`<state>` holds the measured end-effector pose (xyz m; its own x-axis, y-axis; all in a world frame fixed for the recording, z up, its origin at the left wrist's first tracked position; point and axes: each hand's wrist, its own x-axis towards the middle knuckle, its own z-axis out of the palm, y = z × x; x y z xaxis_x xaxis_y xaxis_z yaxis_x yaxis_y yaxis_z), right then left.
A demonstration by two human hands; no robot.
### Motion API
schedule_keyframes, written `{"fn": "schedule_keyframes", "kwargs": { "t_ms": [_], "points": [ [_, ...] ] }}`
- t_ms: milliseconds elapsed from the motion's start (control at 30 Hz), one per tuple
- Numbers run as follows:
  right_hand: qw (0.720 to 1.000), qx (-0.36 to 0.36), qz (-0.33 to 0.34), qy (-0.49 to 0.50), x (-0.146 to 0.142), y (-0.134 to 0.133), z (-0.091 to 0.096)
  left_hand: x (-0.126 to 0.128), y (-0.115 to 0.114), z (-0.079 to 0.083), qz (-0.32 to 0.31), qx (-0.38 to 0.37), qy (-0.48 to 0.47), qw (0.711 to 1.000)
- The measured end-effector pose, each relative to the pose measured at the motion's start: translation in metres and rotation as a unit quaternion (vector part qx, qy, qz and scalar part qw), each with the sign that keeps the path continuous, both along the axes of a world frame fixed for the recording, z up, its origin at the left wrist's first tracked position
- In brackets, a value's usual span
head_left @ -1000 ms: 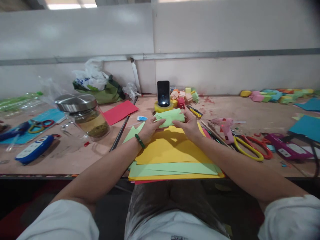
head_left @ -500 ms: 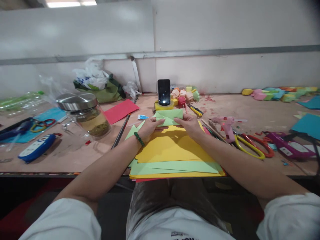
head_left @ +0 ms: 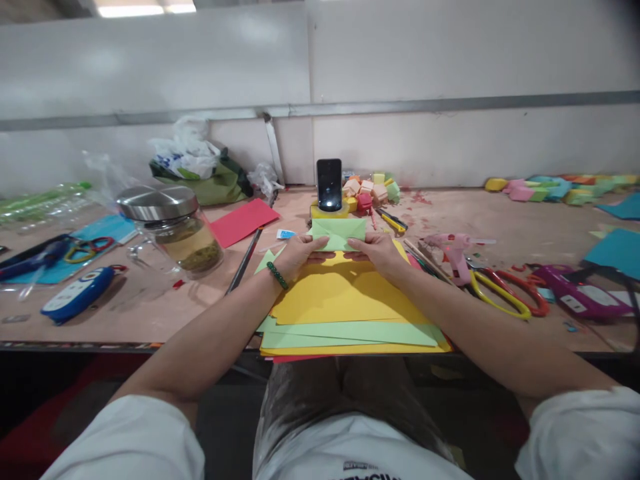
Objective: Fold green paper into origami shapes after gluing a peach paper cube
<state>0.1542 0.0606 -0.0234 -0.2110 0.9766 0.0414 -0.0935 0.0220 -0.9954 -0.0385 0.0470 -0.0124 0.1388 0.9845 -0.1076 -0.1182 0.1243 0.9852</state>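
Note:
A light green folded paper [head_left: 339, 231] is held up between my two hands, creases showing across its face. My left hand [head_left: 301, 251], below which a green bead bracelet circles the wrist, pinches its left end with the thumb on the near side. My right hand [head_left: 379, 249] grips the right end in the same way. Beneath both hands lies a stack of yellow paper [head_left: 345, 293] with light green sheets [head_left: 350, 335] showing under it at the table's front edge.
Behind the paper a phone [head_left: 329, 185] stands on a yellow tape roll, beside small folded paper pieces [head_left: 370, 192]. To the right lie a pink glue gun [head_left: 454, 253], scissors [head_left: 505, 293] and a purple device [head_left: 580, 293]. A lidded glass jar [head_left: 185, 243] stands left, near a blue device [head_left: 79, 293].
Both hands stay on the green paper, with only slight shifts of the fingers and thumbs. The whole view has shifted a little.

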Motion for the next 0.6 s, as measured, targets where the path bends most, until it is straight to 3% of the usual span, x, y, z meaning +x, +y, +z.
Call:
{"fn": "schedule_keyframes", "kwargs": {
  "t_ms": [233, 600],
  "points": [
    [0.999, -0.007, 0.029, 0.019, 0.0013, 0.0013, -0.0002, -0.0022, 0.0021, -0.0002, -0.002, 0.016, 0.023, 1.0],
    [0.998, 0.058, 0.013, 0.004, 0.0034, 0.0001, 0.0003, 0.0002, -0.0021, 0.0039, -0.018, -0.011, 0.002, 1.0]
  ]
}}
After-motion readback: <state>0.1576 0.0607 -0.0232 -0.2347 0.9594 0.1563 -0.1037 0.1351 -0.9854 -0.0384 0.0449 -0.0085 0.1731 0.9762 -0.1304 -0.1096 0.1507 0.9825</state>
